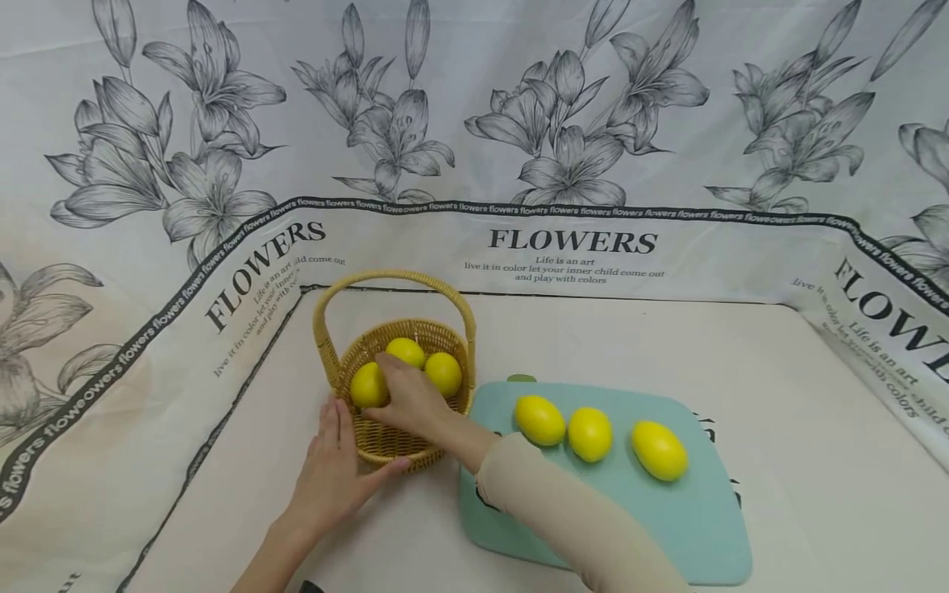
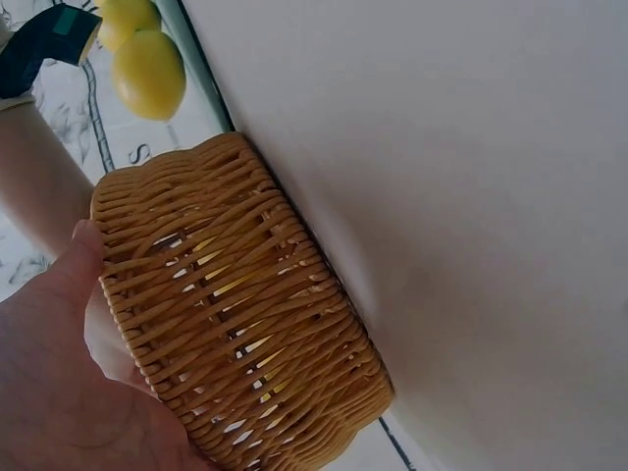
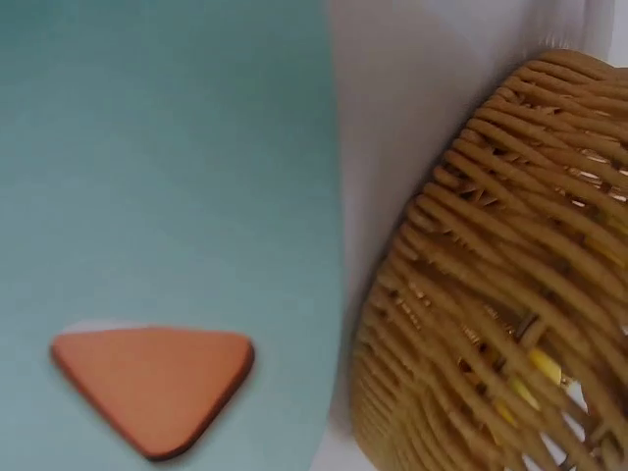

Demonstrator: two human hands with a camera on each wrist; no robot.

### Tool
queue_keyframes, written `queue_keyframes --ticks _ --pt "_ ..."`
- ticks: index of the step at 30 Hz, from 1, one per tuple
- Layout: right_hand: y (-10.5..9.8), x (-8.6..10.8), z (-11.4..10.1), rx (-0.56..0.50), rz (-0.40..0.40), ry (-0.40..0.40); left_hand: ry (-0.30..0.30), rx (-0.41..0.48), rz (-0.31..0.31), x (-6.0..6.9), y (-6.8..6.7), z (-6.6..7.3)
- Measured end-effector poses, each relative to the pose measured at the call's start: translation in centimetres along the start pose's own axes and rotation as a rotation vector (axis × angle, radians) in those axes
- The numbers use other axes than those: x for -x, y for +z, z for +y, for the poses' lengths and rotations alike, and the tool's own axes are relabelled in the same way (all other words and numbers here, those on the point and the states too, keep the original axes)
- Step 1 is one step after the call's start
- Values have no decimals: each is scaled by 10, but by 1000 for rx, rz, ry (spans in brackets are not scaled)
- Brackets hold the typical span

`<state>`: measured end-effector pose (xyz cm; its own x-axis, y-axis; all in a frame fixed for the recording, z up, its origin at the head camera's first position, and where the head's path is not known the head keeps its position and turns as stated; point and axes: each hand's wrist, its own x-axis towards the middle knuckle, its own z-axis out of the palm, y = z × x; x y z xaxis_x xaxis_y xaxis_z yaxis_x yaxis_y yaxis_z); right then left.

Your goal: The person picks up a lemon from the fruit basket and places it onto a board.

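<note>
Three yellow lemons sit in a round wicker basket (image 1: 396, 449) with a tall arched handle. Inside it, my right hand (image 1: 415, 403) grips the left lemon (image 1: 366, 385), fingers on its upper side and thumb below. A back lemon (image 1: 404, 352) and a right lemon (image 1: 443, 375) lie beside it. My left hand (image 1: 334, 469) rests against the basket's near left side, fingers straight and thumb spread along the front. In the left wrist view, that thumb touches the rim of the woven wall (image 2: 235, 304). The right hand is out of sight in the right wrist view.
Right of the basket lies a pale teal board (image 1: 593, 527), partly under my right forearm. On it are a left lemon (image 1: 539, 420), a middle lemon (image 1: 590, 434) and a right lemon (image 1: 659, 450). An orange triangle (image 3: 157, 388) marks the board. Flower-printed cloth (image 1: 415, 247) borders the white table.
</note>
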<state>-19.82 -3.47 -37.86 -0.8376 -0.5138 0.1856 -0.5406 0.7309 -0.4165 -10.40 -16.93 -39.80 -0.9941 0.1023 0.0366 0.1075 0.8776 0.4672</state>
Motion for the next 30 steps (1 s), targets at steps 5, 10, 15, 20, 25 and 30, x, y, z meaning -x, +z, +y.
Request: queue_keyframes --ticks 5,10,15,20,25,30 --pt "3 -4 -2 13 1 1 -4 3 -2 -1 0 0" --pt "4 -7 -1 25 0 18 3 -3 5 0 0 0" --pt "4 -9 0 30 -24 34 5 0 4 0 1 0" --pt "5 -12 -2 31 -88 49 3 3 7 1 1 0" --pt "7 -13 -3 39 -119 66 7 -4 16 0 2 -1" --pt "11 -15 -2 36 -104 69 10 -9 27 0 4 -2"
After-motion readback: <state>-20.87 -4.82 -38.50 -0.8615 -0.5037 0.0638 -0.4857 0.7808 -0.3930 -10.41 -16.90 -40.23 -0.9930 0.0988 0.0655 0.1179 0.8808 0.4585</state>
